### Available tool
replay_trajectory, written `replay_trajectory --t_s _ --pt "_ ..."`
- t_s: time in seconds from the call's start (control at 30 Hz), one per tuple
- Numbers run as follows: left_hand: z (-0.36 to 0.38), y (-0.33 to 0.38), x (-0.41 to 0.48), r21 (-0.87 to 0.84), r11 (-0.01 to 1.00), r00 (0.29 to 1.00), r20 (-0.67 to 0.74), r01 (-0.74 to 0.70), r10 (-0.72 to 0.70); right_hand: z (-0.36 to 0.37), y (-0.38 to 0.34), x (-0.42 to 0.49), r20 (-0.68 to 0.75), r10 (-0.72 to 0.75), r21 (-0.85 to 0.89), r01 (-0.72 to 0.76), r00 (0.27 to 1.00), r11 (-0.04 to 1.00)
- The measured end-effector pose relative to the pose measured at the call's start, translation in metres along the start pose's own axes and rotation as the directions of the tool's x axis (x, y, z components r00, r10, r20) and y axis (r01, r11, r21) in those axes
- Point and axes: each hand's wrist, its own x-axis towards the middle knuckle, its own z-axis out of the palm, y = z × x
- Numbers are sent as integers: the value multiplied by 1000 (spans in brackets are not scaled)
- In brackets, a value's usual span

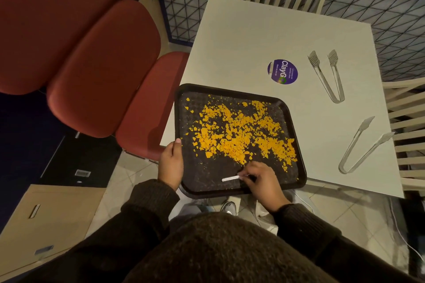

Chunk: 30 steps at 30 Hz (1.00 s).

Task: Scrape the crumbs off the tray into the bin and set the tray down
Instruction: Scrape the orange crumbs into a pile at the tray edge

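Steadying the dark rectangular plastic tray (pixel 230 181) by its left rim, the left hand (pixel 171 165) grips it so scraping will not shift it. The right hand (pixel 262 181) pinches a thin white scraper (pixel 231 178), edge down. Orange crumbs (pixel 239 135) cover the tray, which overhangs the white surface's (pixel 253 41) near-left corner. No bin is visible.

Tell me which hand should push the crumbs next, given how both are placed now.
Right, probably. The right hand already holds the white scraper beside the crumbs; the left hand grips the tray edge, steadying it.
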Motion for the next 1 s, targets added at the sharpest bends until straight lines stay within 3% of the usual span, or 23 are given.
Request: replay_trajectory --t_s 0.23,0.5,0.63,0.8,1.0 --pt "0 -2 -1 25 1000 1000 4 -18 18 -2 10 31 -150 368 169 -343 918 924" --pt "-1 -4 2 52 998 999 -22 -41 42 -20 24 -2 -14 193 -1 -193 981 981" --pt "-2 -6 4 74 997 999 -31 -33 36 -15 33 5 -57 321 36 -320 945 947" --pt "-1 1 -2 73 997 999 -33 -34 37 -19 39 34 -211 527 176 -499 823 849" --pt "-1 1 1 59 998 998 -39 -37 39 -28 46 13 -234 499 127 -482 835 867"
